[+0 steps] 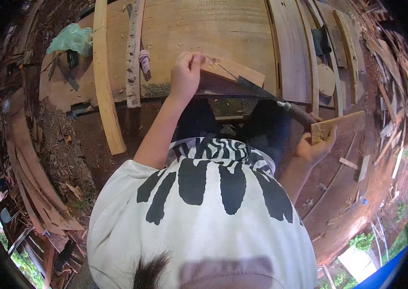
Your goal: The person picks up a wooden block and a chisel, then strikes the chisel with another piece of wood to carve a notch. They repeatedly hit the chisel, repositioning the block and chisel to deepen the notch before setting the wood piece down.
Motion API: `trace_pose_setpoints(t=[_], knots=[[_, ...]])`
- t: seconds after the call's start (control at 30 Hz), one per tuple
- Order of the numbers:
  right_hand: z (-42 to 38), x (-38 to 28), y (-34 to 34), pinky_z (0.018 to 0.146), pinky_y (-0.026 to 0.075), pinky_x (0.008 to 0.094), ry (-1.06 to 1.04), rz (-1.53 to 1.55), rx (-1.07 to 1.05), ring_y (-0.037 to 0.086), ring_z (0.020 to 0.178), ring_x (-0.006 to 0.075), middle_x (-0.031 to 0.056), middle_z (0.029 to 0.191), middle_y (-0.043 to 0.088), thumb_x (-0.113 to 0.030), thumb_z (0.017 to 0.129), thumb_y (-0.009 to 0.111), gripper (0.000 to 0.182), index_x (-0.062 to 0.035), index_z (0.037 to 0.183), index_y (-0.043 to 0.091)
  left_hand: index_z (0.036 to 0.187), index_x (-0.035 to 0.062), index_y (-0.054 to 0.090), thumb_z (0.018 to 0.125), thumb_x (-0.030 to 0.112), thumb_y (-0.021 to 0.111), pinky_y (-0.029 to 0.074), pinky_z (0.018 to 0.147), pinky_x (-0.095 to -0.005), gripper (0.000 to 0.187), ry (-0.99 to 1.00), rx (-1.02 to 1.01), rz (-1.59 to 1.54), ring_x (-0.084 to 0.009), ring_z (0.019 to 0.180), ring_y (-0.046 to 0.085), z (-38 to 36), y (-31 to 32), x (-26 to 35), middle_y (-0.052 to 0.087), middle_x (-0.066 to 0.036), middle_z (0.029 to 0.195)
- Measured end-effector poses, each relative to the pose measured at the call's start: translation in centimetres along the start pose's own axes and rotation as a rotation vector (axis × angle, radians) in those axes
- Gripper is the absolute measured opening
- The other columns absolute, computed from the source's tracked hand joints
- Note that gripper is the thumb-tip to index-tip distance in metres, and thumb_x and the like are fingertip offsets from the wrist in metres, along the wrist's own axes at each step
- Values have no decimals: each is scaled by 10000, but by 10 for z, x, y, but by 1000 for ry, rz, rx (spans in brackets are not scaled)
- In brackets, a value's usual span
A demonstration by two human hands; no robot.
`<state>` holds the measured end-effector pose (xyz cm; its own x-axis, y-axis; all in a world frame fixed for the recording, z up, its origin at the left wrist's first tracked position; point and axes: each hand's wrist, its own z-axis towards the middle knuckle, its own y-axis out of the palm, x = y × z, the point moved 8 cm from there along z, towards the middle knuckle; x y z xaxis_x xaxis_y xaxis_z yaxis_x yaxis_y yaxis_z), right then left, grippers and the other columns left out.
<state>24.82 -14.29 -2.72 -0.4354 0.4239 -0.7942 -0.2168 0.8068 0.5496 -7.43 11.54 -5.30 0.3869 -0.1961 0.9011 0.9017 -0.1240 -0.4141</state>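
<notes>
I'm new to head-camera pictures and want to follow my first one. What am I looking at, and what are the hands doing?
There is no machine here: a person works with bare hands, and this single picture comes from a camera on their head, looking down past their shirt. The left hand is at one end of a short plank; what its fingertips pinch is unclear. The right hand holds a flat board, and a dark tool's handle runs up to that hand. On the wooden surface lie long strips, pink cord and a pale green plastic bag.
</notes>
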Motion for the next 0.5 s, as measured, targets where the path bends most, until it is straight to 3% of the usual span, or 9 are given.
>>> trace_pose_setpoints(t=[0.07, 0.1, 0.17, 0.2, 0.27, 0.4, 0.47, 0.5], knots=[[0, 1, -1, 876, 514, 406, 14, -1, 20, 643, 942, 365, 191, 913, 638, -312, 934, 539, 392, -2, 1171, 502, 1100, 47, 659, 906, 231, 618, 488, 833, -327, 270, -110, 16, -100, -208, 926, 624, 0, -7, -14, 614, -129, 1071], [-1, 2, -2, 875, 514, 403, 22, -7, 38, 643, 939, 365, 190, 913, 637, -307, 933, 543, 391, -6, 1177, 501, 1100, 47, 659, 906, 231, 618, 488, 833, -327, 270, -108, 13, -95, -208, 926, 624, 0, -8, -12, 614, -129, 1071], [-2, 3, -4, 877, 513, 401, 32, -4, 55, 646, 937, 355, 189, 918, 638, -303, 931, 548, 385, -13, 1179, 502, 1207, 111, 633, 909, 258, 607, 446, 927, -349, 333, 230, 2, 200, -254, 1087, 562, -5, -6, 21, 545, -164, 1255], [-2, 4, -6, 878, 512, 400, 40, -5, 68, 648, 935, 346, 187, 923, 639, -299, 928, 552, 380, -20, 1181, 502, 1207, 111, 633, 909, 258, 607, 446, 927, -349, 333, 233, 1, 200, -254, 1087, 562, -8, -7, 28, 545, -164, 1255], [3, 8, -15, 868, 513, 395, 41, 21, 55, 650, 935, 334, 180, 924, 637, -297, 923, 562, 378, -29, 1183, 502, 1212, 178, 641, 862, 302, 669, 392, 996, -386, 373, 464, -91, 620, -314, 1203, 473, -20, 7, 55, 489, -169, 1324], [0, 11, -18, 871, 514, 401, 97, 7, 59, 652, 933, 305, 155, 924, 627, -290, 915, 574, 367, -42, 1176, 502, 1144, 215, 675, 772, 280, 760, 363, 1025, -417, 388, 474, -120, 564, -350, 1211, 448, -19, 15, 46, 507, -168, 1308], [0, 12, -18, 878, 515, 403, 83, 22, 77, 651, 931, 309, 150, 917, 625, -291, 919, 568, 361, -44, 1173, 502, 1000, 135, 694, 683, 217, 829, 416, 986, -426, 354, 467, -141, 358, -356, 1189, 497, -15, 17, 36, 497, -191, 1325], [-1, 11, -17, 884, 516, 405, 72, 36, 92, 649, 929, 313, 144, 911, 622, -292, 923, 561, 355, -45, 1171, 501, 1000, 135, 694, 683, 217, 829, 416, 986, -426, 354, 468, -143, 357, -356, 1189, 497, -15, 17, 38, 497, -191, 1325]])
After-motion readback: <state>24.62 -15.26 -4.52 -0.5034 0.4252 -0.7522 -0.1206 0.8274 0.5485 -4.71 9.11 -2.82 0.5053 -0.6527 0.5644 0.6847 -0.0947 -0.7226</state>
